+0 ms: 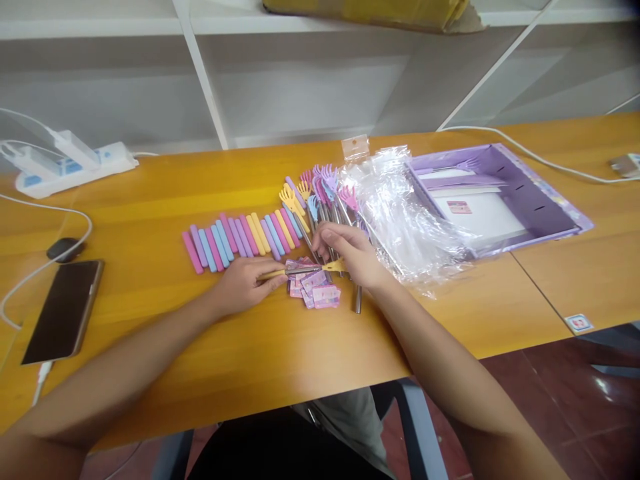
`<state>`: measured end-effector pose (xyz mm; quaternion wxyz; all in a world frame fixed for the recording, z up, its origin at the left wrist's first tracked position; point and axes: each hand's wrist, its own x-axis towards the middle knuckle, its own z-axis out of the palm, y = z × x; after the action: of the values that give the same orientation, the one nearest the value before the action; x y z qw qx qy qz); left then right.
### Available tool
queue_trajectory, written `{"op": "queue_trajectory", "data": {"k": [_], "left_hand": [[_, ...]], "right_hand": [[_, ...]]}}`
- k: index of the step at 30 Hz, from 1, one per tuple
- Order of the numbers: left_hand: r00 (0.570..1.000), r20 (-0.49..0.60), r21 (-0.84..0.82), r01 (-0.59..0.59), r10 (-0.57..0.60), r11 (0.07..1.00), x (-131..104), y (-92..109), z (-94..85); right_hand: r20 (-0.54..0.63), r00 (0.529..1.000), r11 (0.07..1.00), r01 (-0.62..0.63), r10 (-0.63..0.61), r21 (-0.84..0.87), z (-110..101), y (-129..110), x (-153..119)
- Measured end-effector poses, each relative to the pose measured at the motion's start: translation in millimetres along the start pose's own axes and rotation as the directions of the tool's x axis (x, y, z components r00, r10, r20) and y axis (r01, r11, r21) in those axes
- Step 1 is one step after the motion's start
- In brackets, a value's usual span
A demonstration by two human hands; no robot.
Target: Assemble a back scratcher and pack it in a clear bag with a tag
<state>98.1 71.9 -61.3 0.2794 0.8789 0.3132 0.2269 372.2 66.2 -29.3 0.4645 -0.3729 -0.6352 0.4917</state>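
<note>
My left hand (246,283) and my right hand (350,253) hold one yellow back scratcher (305,270) between them, lying sideways just above the table. The left fingers pinch its yellow handle end; the right fingers grip the yellow claw end. Under it lies a small heap of pink and purple cards (315,288). Behind my hands, a row of pink, blue, purple and yellow sleeves (240,237) lies side by side. A bunch of scratchers with coloured claw heads (320,193) is piled to the right of that row.
Crumpled clear plastic bags (405,213) lie beside an open purple box (545,207) at the right. A phone (63,310), a mouse (64,248) and a white power strip (65,167) with cables sit at the left. White shelving stands behind the wooden table (150,200).
</note>
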Motion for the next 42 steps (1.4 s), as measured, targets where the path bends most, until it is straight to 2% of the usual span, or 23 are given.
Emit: {"op": "queue_trajectory", "data": {"k": [4, 18, 23, 27, 30, 31, 33, 35, 37, 39, 42], "left_hand": [[1.0, -0.007, 0.006, -0.018, 0.018, 1.0, -0.8, -0.6, 0.7], [0.995, -0.023, -0.001, -0.095, 0.095, 0.995, -0.3, 2.0, -0.2], [0.995, -0.038, 0.001, -0.087, 0.087, 0.996, -1.2, 0.7, 0.5], [0.999, -0.034, -0.039, -0.019, 0.017, 0.999, 0.5, 4.0, 0.1], [0.995, -0.002, -0.074, 0.099, -0.099, 0.992, 4.9, 10.4, -8.5], [0.99, 0.02, -0.079, 0.144, -0.143, 0.986, 6.6, 12.8, -14.0], [0.974, 0.08, -0.058, 0.218, -0.213, 0.974, 8.7, 17.9, -29.3], [0.963, 0.124, 0.01, 0.238, -0.238, 0.971, 8.1, 23.5, -48.3], [0.961, 0.141, 0.105, 0.225, -0.238, 0.969, 4.8, 30.1, -67.7], [0.961, 0.139, 0.196, 0.212, -0.241, 0.957, -0.1, 38.4, -84.3], [0.957, 0.142, 0.301, 0.203, -0.254, 0.932, -8.1, 53.1, -100.4]], "right_hand": [[0.03, 1.0, 0.999, 0.002, -0.001, -0.034, 7.9, 1.5, -1.4], [0.049, 0.991, 0.975, 0.131, -0.124, -0.179, 21.0, 11.0, -1.2], [0.048, 0.987, 0.96, 0.158, -0.151, -0.23, 23.7, 11.7, 0.8], [0.08, 0.976, 0.905, 0.219, -0.204, -0.365, 11.6, 3.0, 3.3], [0.095, 0.95, 0.811, 0.305, -0.298, -0.5, -4.0, -10.2, 5.4], [0.12, 0.936, 0.757, 0.338, -0.33, -0.558, -7.8, -15.1, 6.2], [0.226, 0.903, 0.593, 0.413, -0.366, -0.691, -10.6, -24.2, 7.7], [0.333, 0.874, 0.379, 0.46, -0.354, -0.803, -6.0, -31.0, 8.4], [0.382, 0.863, 0.198, 0.459, -0.331, -0.866, 3.6, -35.7, 7.6], [0.411, 0.856, 0.091, 0.458, -0.313, -0.884, 14.8, -39.5, 5.3], [0.463, 0.824, 0.01, 0.493, -0.326, -0.87, 28.7, -46.5, 0.0]]}}
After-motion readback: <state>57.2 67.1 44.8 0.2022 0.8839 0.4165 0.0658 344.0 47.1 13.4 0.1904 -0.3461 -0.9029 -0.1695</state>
